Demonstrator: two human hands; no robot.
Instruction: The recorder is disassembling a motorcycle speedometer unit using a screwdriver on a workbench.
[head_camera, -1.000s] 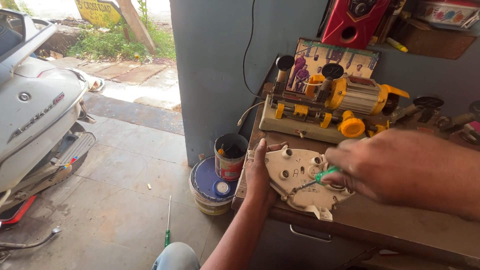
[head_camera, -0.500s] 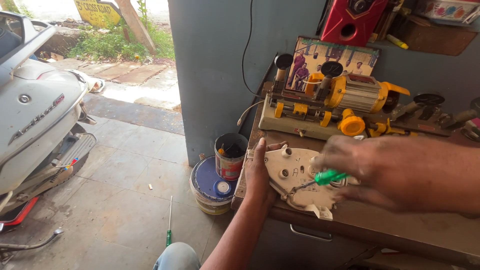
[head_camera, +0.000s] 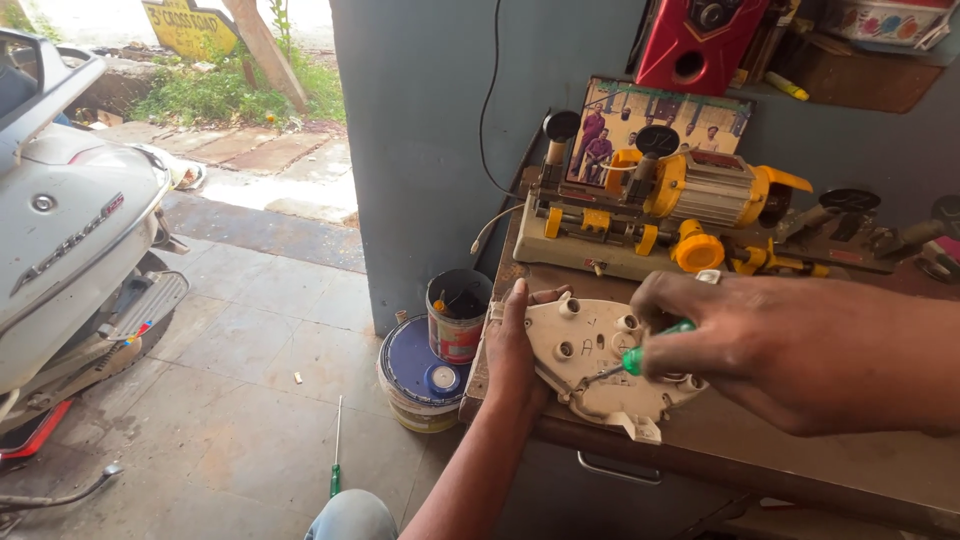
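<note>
The left forearm rises bare from the bottom edge, slanting up and to the right, wrist straight. The left hand (head_camera: 515, 345) lies flat and palm-down, fingers together and pointing up and away, thumb spread out to the right. The right arm enters from the right edge, very near the camera (hence its bulk). The right hand (head_camera: 745, 345) is curled in a pinch, knuckles up, thumb and fingertips pressed together at its left end, pointing toward the left hand.
</note>
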